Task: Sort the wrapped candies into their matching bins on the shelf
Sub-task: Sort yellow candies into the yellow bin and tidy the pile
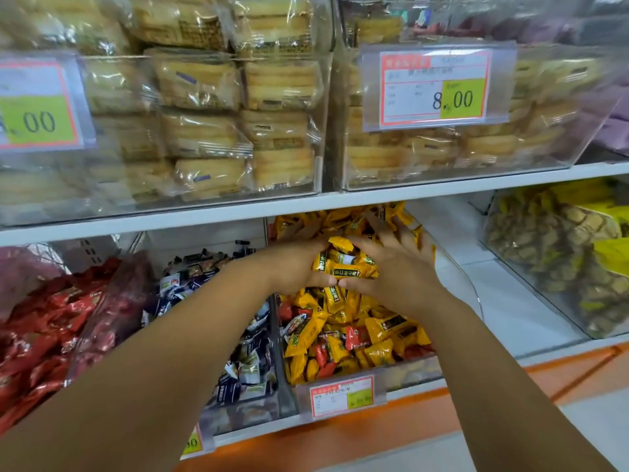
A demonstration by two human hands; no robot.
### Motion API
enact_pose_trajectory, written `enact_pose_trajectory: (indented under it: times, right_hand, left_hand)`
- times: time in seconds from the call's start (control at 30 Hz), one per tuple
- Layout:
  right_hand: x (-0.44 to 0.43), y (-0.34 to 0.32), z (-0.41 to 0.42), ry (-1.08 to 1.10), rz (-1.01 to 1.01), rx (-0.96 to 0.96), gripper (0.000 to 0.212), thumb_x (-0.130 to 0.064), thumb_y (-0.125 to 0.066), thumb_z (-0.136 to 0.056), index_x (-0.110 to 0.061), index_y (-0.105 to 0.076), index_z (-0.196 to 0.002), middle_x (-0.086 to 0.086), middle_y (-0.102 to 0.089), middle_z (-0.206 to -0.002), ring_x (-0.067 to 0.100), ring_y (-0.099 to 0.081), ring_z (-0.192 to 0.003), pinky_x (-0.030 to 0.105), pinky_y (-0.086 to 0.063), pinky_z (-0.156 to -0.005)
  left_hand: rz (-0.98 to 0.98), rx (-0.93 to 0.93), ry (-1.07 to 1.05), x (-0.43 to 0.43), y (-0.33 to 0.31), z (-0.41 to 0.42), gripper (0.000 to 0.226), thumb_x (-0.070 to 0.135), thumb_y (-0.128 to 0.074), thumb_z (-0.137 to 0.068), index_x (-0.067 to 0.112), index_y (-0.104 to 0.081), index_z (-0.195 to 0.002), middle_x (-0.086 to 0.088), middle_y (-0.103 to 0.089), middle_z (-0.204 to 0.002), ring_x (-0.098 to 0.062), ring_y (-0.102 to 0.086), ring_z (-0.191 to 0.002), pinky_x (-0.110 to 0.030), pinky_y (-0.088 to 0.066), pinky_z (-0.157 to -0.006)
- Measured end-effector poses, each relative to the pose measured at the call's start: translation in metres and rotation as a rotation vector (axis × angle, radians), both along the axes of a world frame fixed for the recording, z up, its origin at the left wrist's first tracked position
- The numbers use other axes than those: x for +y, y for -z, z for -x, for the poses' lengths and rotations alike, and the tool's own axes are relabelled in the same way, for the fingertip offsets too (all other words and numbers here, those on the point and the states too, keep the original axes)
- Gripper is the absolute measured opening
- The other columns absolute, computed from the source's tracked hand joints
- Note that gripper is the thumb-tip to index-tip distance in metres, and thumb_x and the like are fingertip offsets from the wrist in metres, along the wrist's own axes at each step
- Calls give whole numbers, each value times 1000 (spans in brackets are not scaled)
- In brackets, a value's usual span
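Both hands are over the lower shelf, cupped together round a handful of yellow candies [347, 264]. The left hand [294, 267] is curled on the handful's left side and the right hand [394, 277] on its right. The thumbs touch underneath and the fingers wrap over the top. The handful is lifted just above the pile in the yellow candy bin [412, 369], a clear bin that is mid-shelf and front-centre.

The pile in this bin is mostly yellow wrappers, with a few red candies [355, 337] mixed in near the front. A small price tag [342, 395] is clipped to the bin's front edge; its digits are too blurred to read.

Just beside it on the left is a clear bin [245, 412] of dark blue and white candies [190, 284]. Further left is a heap of red wrapped candies [44, 335]. At the far right of the lower shelf is a clear bin of yellow-green packs [561, 260], set apart from the yellow bin by bare white shelf.

On the upper shelf board [306, 202] stand two clear bins of bagged biscuits [204, 131]. The right one carries a price card reading 8.00 [439, 86]. An orange strip [374, 424] runs along the lower shelf's front.
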State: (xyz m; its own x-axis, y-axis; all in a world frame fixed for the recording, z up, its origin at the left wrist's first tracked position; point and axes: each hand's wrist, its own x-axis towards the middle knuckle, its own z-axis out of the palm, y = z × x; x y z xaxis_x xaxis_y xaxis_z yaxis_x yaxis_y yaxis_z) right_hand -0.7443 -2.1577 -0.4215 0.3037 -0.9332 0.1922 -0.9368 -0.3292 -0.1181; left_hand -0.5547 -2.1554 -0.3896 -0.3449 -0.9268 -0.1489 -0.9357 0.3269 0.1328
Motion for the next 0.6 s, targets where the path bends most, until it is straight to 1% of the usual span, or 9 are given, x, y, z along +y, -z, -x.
enact_pose_trajectory:
  times: [0.13,0.3,0.33,0.4,0.47,0.5,0.53,0.57,0.6]
  right_hand:
    - [2,0,-1,-2,10,-9,73,-78,-49,-74,-56,-23,-139,-13,1,-159,25,8,-146,56,1,-114]
    - [13,-6,1,-19,-88,-92,92,-80,-61,-61,-59,-18,-140,-15,4,-159,24,14,-146,55,12,-114]
    - [16,-7,1,-23,-104,-111,94,-79,-63,-60,-58,-18,-141,-16,4,-159,24,14,-146,55,13,-114]
    - [22,-7,4,-28,-109,-141,95,-77,-65,-60,-59,-18,-141,-16,3,-158,24,16,-145,56,13,-114]
    - [30,-8,6,-28,-101,-138,95,-77,-65,-60,-59,-17,-141,-15,0,-159,23,17,-145,56,11,-114]
    - [34,-8,6,-30,-98,-137,95,-77,-65,-60,-59,-18,-141,-15,0,-159,23,17,-145,57,11,-114]
    - [38,-8,5,-32,-101,-143,95,-76,-66,-61,-59,-19,-141,-15,0,-159,22,18,-145,57,11,-114]
    - [42,-9,5,-36,-103,-154,93,-75,-66,-61,-59,-21,-141,-15,0,-159,21,18,-145,57,11,-114]
    - [47,-9,5,-36,-101,-171,88,-73,-67,-63,-58,-26,-139,-15,-1,-159,21,18,-145,57,11,-114]
  left_hand:
    - [13,42,-4,1,2,-1,81,53,-56,-88,32,-10,-152,2,7,-160,-24,7,-147,-44,-8,-119]
    - [68,214,-19,14,-1,-7,89,47,-72,-77,37,-20,-149,2,-3,-161,-20,-5,-146,-34,-12,-116]
    - [65,238,-23,19,-2,-8,89,46,-74,-76,37,-22,-149,2,-8,-160,-19,-9,-146,-30,-13,-114]
    - [53,283,-38,29,-5,-9,87,42,-75,-76,35,-28,-148,3,-21,-157,-16,-21,-142,-18,-18,-102]
    - [62,324,-52,43,-8,-11,81,38,-75,-78,33,-33,-146,5,-26,-155,-14,-25,-140,-12,-18,-95]
    - [84,340,-61,51,-9,-12,79,37,-75,-78,33,-35,-145,5,-25,-155,-15,-23,-141,-12,-16,-99]
    - [113,350,-80,57,-8,-15,77,39,-75,-78,33,-36,-144,4,-23,-156,-16,-19,-142,-17,-14,-107]
    - [136,354,-111,64,-8,-18,75,42,-74,-78,34,-38,-143,4,-22,-157,-17,-16,-144,-24,-14,-114]
    - [153,358,-146,72,-6,-21,70,44,-73,-78,36,-42,-141,4,-22,-157,-17,-14,-144,-31,-16,-116]
